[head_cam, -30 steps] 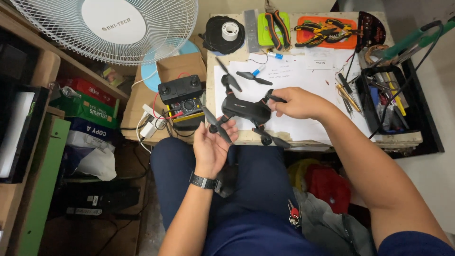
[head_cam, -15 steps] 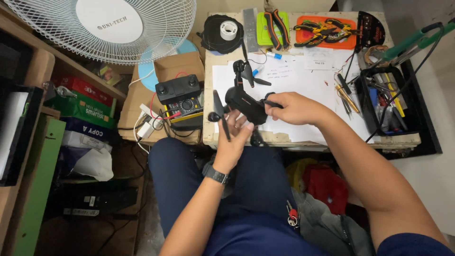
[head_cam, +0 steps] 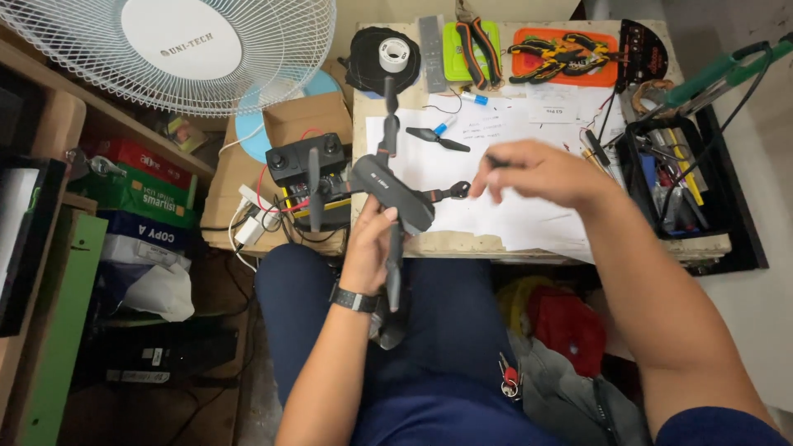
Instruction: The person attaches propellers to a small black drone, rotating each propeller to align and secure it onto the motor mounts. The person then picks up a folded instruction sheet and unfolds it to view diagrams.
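Drone (head_cam: 388, 190) sits in your left hand (head_cam: 369, 248), grip clenched under its body, held above the desk (head_cam: 462, 244) edge. Your right hand (head_cam: 537, 172) hovers over white paper (head_cam: 512, 215), pinching a small dark tool (head_cam: 496, 159); a loose propeller (head_cam: 438, 139) lies nearby.
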